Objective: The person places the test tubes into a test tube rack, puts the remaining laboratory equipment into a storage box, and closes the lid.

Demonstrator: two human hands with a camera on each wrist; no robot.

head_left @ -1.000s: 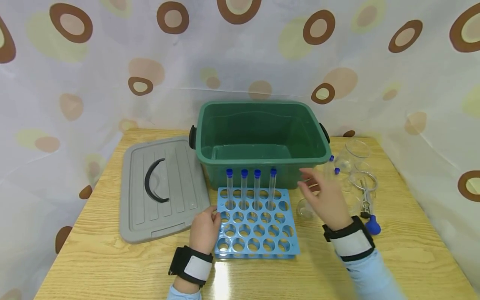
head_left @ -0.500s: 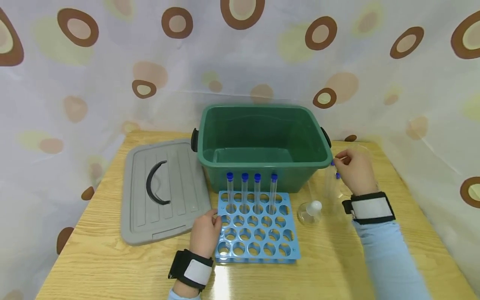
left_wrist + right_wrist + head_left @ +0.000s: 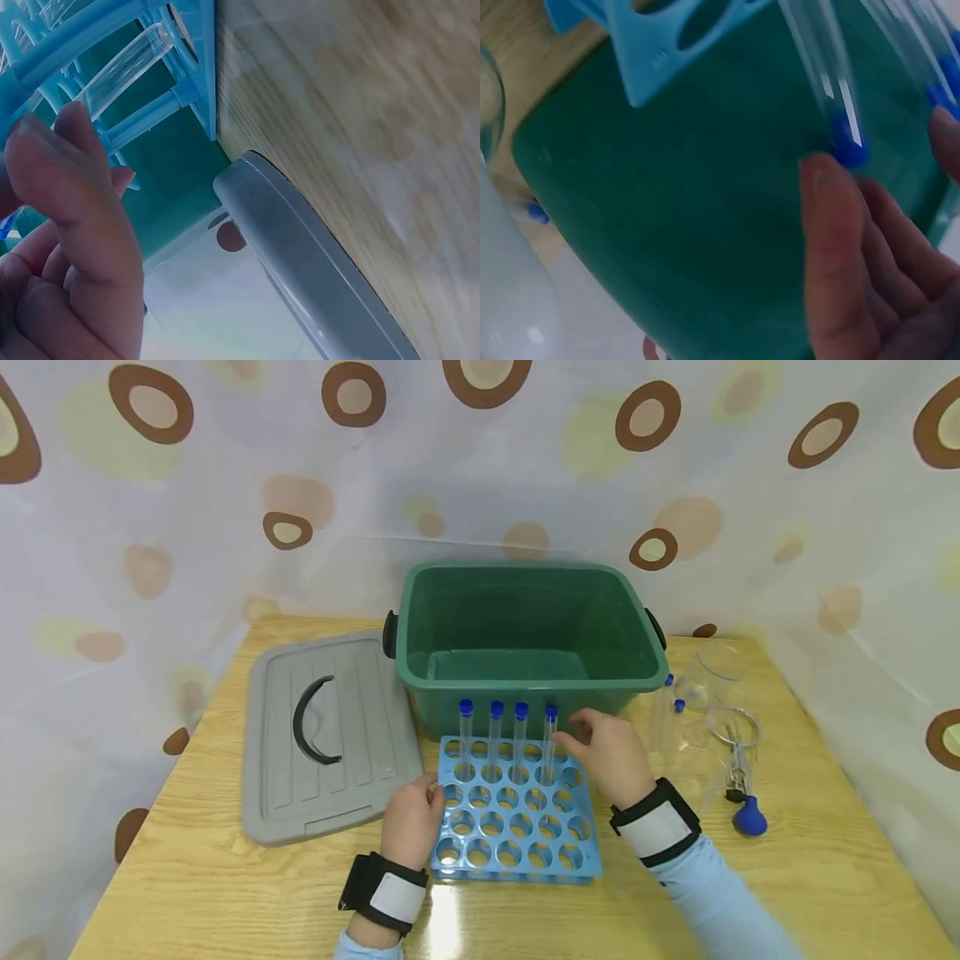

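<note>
A blue test tube rack [image 3: 520, 818] stands in front of the green bin, with test tubes [image 3: 548, 758] upright in its second row from the back. All of those tubes have blue caps. My left hand [image 3: 410, 827] grips the rack's left edge with bent fingers; in the left wrist view the fingertips [image 3: 73, 120] lie at the rack's blue post. Beside the rightmost tube is my right hand [image 3: 617, 758]. Its thumb tip [image 3: 825, 187] overlaps that tube's cap [image 3: 849, 142] in the right wrist view, while the index finger [image 3: 945, 142] stands apart.
The green bin [image 3: 532, 687] stands behind the rack. A grey lid [image 3: 352, 785] lies at left. On the right lie blue-capped tubes [image 3: 678, 706], clear glassware [image 3: 722, 662], a metal clamp [image 3: 738, 768] and a blue rubber bulb [image 3: 750, 817]. White translucent glassware [image 3: 514, 277] stands close to my right wrist.
My right hand went right to the glassware, then came back left to the rightmost racked tube. The white-bulbed flask is now behind it. My left hand stayed at the rack.
</note>
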